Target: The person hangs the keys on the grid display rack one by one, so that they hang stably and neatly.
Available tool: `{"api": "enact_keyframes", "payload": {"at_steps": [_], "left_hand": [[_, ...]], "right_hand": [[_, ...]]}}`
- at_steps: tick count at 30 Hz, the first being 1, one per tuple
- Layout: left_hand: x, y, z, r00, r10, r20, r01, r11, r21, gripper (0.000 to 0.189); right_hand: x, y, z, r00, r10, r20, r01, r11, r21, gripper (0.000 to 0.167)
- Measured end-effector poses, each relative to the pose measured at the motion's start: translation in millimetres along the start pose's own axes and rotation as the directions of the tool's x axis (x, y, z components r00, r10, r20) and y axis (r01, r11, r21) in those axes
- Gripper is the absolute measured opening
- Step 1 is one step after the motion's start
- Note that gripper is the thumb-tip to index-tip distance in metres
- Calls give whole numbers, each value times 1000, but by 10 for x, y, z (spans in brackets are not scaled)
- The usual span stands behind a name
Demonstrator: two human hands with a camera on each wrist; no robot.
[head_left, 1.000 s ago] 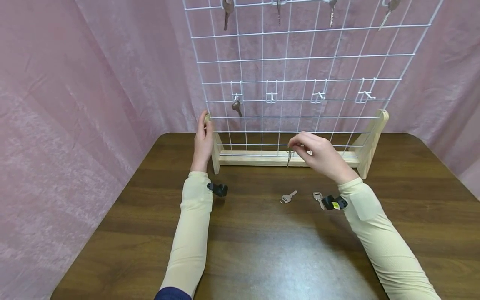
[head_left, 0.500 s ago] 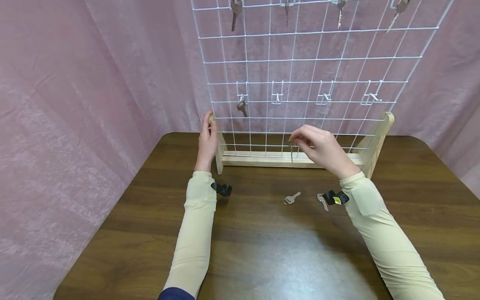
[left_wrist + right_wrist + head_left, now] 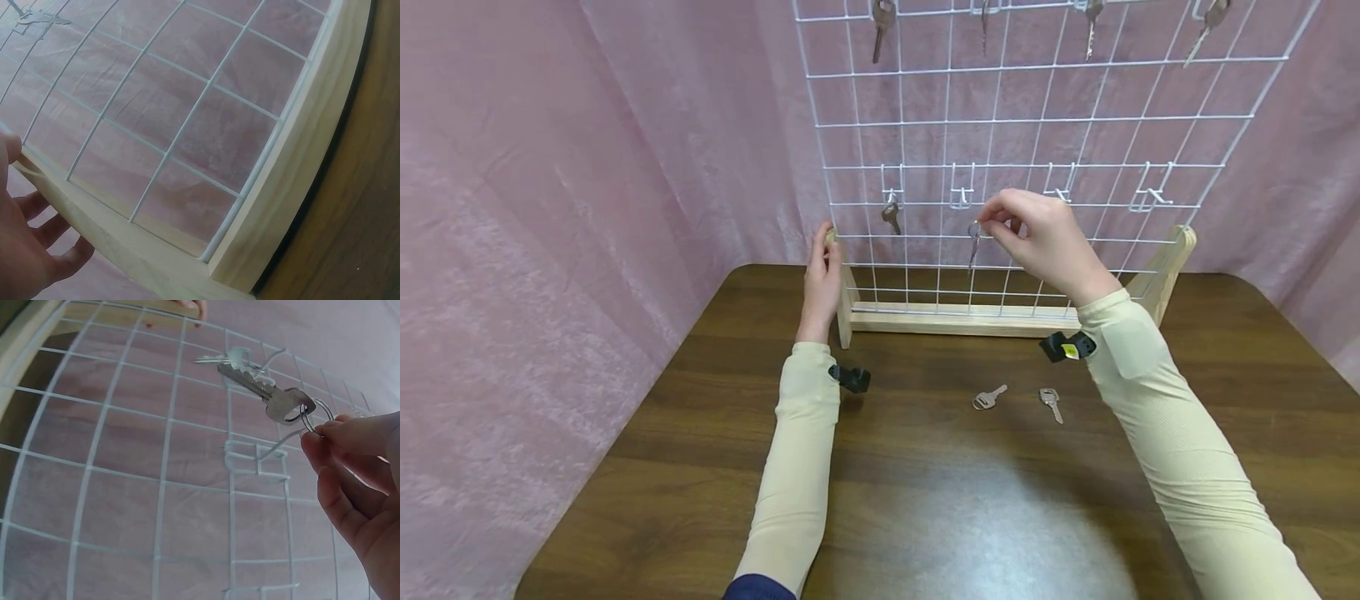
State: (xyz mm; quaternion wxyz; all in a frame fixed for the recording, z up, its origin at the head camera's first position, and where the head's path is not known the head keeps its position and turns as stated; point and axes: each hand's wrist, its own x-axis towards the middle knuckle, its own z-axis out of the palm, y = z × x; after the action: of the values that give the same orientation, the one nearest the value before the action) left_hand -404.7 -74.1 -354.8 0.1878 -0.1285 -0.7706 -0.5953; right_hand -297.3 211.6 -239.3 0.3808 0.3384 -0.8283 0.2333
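Observation:
My right hand (image 3: 1037,242) pinches a split ring (image 3: 307,419) between thumb and fingertips. From the ring hangs a silver key (image 3: 284,405), which in the head view is in front of the white wire grid (image 3: 925,122). A bare white hook (image 3: 962,198) is just above and left of that key. My left hand (image 3: 822,287) grips the left wooden upright (image 3: 106,240) of the grid's stand, fingers round its edge. On the hook at the left end of the same row hangs another key (image 3: 891,215).
Two keys, one (image 3: 990,397) with a ring and another (image 3: 1051,404) to its right, lie on the brown table (image 3: 917,475). Several keys, such as this one (image 3: 882,25), hang along the grid's upper row. More hooks (image 3: 1150,198) are at the right. Pink cloth (image 3: 647,150) hangs behind.
My right hand has lifted the key from near the stand's bottom bar up towards the lower hook row. The left hand stays on the upright. The head view has shifted slightly.

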Motion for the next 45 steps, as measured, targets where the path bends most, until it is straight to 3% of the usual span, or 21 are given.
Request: {"api": "enact_keyframes", "payload": {"at_steps": [8, 17, 29, 45], "left_hand": [[-11, -3, 22, 1000, -1, 9, 1, 1000, -7, 48], [-15, -4, 27, 1000, -6, 7, 6, 1000, -9, 45], [1, -20, -3, 1000, 4, 9, -3, 1000, -15, 47], [11, -24, -14, 1000, -10, 15, 10, 1000, -9, 48]], "right_hand": [[204, 21, -1, 997, 73, 2, -73, 997, -16, 6], [211, 124, 111, 985, 171, 1, -171, 985, -1, 6], [288, 95, 150, 994, 101, -42, -100, 995, 26, 5], [319, 182, 314, 962, 271, -42, -272, 961, -38, 7]]}}
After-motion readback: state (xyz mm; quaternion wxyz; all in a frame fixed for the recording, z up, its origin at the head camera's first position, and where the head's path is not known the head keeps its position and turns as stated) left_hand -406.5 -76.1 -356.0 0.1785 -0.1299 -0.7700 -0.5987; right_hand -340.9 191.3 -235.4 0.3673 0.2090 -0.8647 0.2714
